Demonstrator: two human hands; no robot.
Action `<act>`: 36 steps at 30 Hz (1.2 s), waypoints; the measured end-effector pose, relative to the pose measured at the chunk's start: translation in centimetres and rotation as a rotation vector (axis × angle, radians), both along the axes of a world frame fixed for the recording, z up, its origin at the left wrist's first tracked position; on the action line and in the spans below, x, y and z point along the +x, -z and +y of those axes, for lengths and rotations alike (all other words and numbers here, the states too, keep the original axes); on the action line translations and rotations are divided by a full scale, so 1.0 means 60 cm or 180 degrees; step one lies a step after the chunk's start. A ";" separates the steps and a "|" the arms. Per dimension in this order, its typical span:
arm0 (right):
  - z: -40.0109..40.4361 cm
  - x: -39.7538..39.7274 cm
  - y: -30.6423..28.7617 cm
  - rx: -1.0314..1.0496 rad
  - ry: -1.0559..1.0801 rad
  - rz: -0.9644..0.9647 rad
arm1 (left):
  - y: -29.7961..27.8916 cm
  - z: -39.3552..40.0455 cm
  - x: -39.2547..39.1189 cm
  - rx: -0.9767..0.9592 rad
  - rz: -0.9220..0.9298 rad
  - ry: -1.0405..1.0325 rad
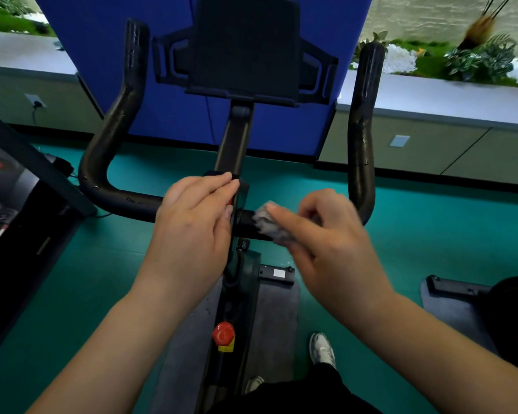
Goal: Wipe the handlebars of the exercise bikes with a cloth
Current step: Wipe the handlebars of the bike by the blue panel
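Your right hand (326, 234) grips the cloth (265, 219) around the bar (123, 201) just right of the stem (232, 144) — left hand (192, 225), fingers relaxed, rests at the stem, probably steadying things.

Two hands at the exercise bike's handlebar

The right hand (326, 234) holds a grey cloth (266, 221) on the black handlebar (123, 201) near the centre; the left hand (195, 222) rests on the stem.

Grey mat (278, 318) on teal floor (401, 234)
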State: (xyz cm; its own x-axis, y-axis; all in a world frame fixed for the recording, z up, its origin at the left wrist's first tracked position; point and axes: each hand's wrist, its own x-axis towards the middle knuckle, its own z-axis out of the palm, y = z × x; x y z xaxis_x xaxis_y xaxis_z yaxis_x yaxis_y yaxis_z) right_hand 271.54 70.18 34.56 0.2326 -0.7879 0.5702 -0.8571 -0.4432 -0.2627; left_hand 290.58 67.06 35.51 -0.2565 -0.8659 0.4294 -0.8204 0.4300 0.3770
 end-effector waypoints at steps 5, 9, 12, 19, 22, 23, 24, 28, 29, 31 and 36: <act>0.028 -0.021 0.014 -0.0153 0.0199 -0.0258 | -0.001 0.002 -0.001 0.0028 0.0019 -0.0057; 0.000 0.049 0.010 -0.0050 -0.0096 -0.0131 | -0.003 -0.001 0.001 0.0036 -0.0030 -0.0023; -0.007 0.052 0.001 0.0032 -0.0215 -0.0024 | -0.004 -0.003 0.003 0.0056 -0.0022 0.0024; 0.031 -0.025 0.011 -0.0045 0.0166 -0.0040 | -0.003 0.002 0.000 0.0068 0.0123 -0.0029; 0.012 0.010 0.006 -0.0018 0.0085 -0.0144 | -0.004 0.001 0.001 0.0054 0.0120 -0.0038; 0.001 0.024 0.001 0.0070 0.0074 -0.0132 | -0.004 0.001 0.002 0.0057 0.0121 -0.0028; -0.010 0.036 -0.004 0.0195 0.0071 -0.0110 | -0.005 0.001 0.003 0.0063 0.0125 -0.0016; -0.031 0.028 -0.023 0.0725 -0.0179 -0.0022 | -0.005 0.000 0.004 0.0053 0.0141 0.0012; -0.030 0.018 -0.029 0.0837 -0.0202 0.0015 | -0.004 0.000 0.003 0.0036 0.0151 0.0021; -0.029 0.005 -0.039 0.1022 -0.0147 0.0070 | -0.002 0.000 0.001 0.0006 0.0181 0.0021; -0.062 0.038 -0.057 0.1463 -0.0081 0.0187 | -0.001 -0.002 0.002 -0.0018 0.0226 -0.0022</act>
State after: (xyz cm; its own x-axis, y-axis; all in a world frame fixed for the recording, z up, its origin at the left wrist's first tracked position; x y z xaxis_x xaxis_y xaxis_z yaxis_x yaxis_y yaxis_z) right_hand 273.81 66.44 37.99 0.2767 -0.9494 0.1485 -0.8667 -0.3133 -0.3882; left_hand 290.69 66.95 35.58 -0.2193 -0.8651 0.4511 -0.7946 0.4266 0.4319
